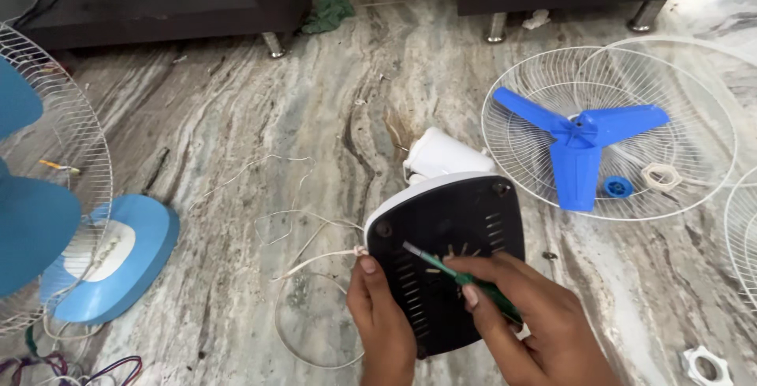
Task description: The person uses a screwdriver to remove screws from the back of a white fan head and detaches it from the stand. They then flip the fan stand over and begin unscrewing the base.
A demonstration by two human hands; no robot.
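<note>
We are steadying the black fan base [449, 252] with our left hand [382, 319] at its lower left edge while our right hand [536, 323] is gripping a green screwdriver [465, 278], its tip resting up-left of the grip on the vented underside.

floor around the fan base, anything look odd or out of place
Yes: the blue fan blade lies loose on a detached white grille on the floor, and thin white wires trail loosely across the marble.
</note>
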